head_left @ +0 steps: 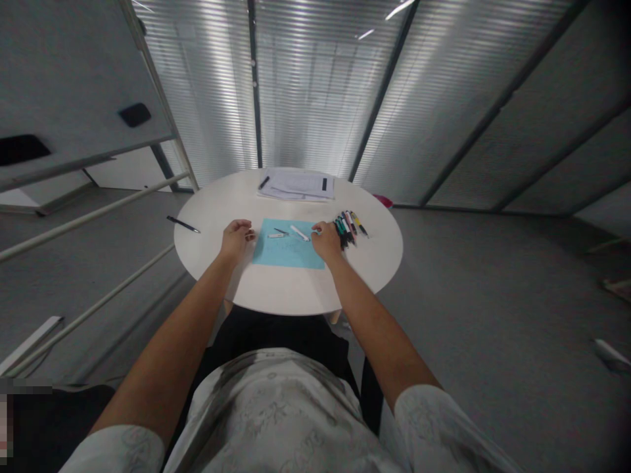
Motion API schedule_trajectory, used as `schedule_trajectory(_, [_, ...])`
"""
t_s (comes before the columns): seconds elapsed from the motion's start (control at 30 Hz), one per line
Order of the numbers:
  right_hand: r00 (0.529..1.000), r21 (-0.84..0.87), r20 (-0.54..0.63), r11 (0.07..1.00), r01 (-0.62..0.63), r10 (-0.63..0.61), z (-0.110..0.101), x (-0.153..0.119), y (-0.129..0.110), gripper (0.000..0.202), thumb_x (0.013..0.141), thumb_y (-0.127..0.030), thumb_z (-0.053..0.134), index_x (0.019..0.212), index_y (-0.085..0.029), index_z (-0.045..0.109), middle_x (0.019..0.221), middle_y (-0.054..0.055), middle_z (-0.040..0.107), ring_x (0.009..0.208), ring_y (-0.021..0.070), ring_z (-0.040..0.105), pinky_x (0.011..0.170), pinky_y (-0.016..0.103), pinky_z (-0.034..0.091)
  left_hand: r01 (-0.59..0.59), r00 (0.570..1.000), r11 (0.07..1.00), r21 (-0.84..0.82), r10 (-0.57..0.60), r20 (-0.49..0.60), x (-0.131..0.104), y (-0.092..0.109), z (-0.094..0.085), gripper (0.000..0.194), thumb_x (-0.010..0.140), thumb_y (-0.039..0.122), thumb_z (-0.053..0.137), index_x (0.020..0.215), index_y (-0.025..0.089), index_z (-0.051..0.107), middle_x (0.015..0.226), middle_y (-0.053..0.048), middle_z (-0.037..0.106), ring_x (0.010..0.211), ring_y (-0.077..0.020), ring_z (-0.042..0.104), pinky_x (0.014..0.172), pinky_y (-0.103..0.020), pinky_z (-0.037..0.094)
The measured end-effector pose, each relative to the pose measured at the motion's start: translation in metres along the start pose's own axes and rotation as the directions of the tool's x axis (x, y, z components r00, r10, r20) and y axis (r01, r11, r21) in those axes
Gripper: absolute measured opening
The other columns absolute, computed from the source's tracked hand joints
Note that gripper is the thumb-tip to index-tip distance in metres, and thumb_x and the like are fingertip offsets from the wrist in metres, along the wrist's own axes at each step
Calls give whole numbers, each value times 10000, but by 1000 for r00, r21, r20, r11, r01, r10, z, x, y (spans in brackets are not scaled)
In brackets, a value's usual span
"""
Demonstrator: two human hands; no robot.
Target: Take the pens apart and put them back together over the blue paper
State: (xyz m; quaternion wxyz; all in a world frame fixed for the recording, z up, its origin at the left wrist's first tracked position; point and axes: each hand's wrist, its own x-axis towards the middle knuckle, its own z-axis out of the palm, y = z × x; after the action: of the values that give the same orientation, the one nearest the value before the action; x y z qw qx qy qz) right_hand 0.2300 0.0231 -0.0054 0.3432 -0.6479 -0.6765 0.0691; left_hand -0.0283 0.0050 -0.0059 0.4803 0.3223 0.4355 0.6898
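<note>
Beyond a patterned white shirt (286,417), a faintly marked light-blue sheet (290,258) lies between left hand (237,238) and right hand (326,240), both curled, any pinch unclear.

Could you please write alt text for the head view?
A person's bare left hand and right hand are at opposite edges of a light-blue rectangular sheet bearing slim white objects on a rounded white table. Multicoloured pens lie right of the sheet, stacked white papers beyond.

Blue rectangular paper (288,255) on white round table (280,292) | white paper stack (296,185) behind | multicoloured markers (348,224) right | slim black pen (183,225) left
</note>
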Motion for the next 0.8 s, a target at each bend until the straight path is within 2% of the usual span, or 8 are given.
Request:
schedule_trajectory(0.1, [995, -7, -24, 995, 98, -98, 0, -2, -3, 255, 806, -148, 499, 1001, -193, 657, 1042, 92, 598, 985, 216, 566, 917, 343, 433, -138, 990, 946, 294, 121, 74, -4, -7, 4, 207, 694, 2, 569, 754, 185, 646, 730, -14, 575, 626, -119, 523, 568, -220, 422])
schedule_trajectory(0.17, [988, -17, -17, 988, 155, -156, -1, -4, -6, 261, 816, -149, 500, 1021, -192, 656, 1050, 92, 598, 990, 220, 559, 917, 348, 427, -243, 968, 876, 416, 196, 154, -7, -8, 6, 235, 670, -14, 605, 763, 192, 669, 774, -22, 577, 673, -127, 515, 603, -223, 419])
schedule_trajectory(0.23, [978, -29, 2, 977, 210, -210, -2, -7, -9, 261, 828, -156, 511, 1041, -194, 658, 1069, 92, 596, 1011, 224, 548, 920, 352, 417, -324, 943, 820, 472, 241, 230, -11, -8, 8, 239, 654, -11, 652, 773, 195, 679, 842, -31, 573, 714, -130, 513, 661, -232, 434])
schedule_trajectory(0.4, [941, -95, 93, 938, 333, -325, -3, -14, -17, 229, 879, -218, 544, 1061, -238, 680, 1101, 83, 594, 1068, 250, 503, 922, 384, 386, -464, 873, 665, 586, 229, 432, -16, -8, 12, 236, 647, 87, 743, 852, 195, 703, 867, -50, 560, 744, -157, 520, 820, -300, 453])
schedule_trajectory(0.53, [921, -155, 167, 913, 376, -351, 0, -17, -18, 211, 909, -333, 567, 1063, -270, 696, 1129, 81, 599, 1102, 279, 464, 916, 421, 353, -563, 820, 525, 639, 258, 511, -13, -13, 11, 230, 649, 127, 753, 865, 201, 730, 846, -76, 585, 831, -213, 545, 922, -370, 424])
schedule_trajectory(0.63, [922, -174, 186, 912, 371, -340, -1, -17, -19, 212, 916, -350, 570, 1068, -274, 696, 1134, 83, 603, 1104, 280, 453, 911, 422, 338, -566, 818, 519, 640, 264, 510, -10, -16, 9, 216, 648, 121, 743, 845, 209, 742, 820, -80, 596, 831, -225, 554, 920, -382, 425])
schedule_trajectory(0.8, [930, -196, 172, 914, 356, -326, -3, -17, -20, 196, 925, -355, 559, 1030, -264, 698, 1122, 84, 610, 1096, 274, 452, 908, 420, 329, -488, 863, 639, 595, 247, 441, -8, -15, 10, 206, 604, 101, 760, 777, 212, 747, 751, -61, 584, 791, -215, 550, 876, -355, 438])
